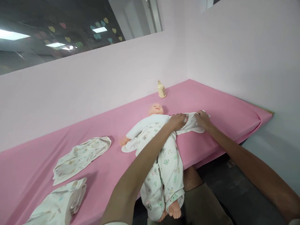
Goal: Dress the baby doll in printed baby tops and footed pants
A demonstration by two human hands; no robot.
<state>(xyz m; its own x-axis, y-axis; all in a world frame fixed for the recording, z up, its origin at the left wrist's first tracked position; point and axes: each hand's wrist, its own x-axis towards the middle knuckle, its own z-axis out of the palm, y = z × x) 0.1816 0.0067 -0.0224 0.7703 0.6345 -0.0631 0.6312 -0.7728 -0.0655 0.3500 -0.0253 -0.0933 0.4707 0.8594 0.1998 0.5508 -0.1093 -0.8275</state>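
Note:
A baby doll (156,109) lies on its back, its feet hanging over the near table edge. It wears a white long-sleeved top (140,126) and printed white trousers (170,161). My left hand (177,122) is closed around the doll's outstretched arm at the right, close to the doll's hand. To the right of it, my right hand (202,120) pinches the far part of a white printed baby garment (192,122). That garment stretches between my two hands, and part of it lies by the doll's other arm. My fingers hide part of the grip.
Pink cloth (225,115) covers the table, which meets white walls at the back and right. A pale yellow pump bottle (161,90) stands behind the doll's head. At the left lie a printed baby cloth (82,156) and a folded printed cloth (58,204).

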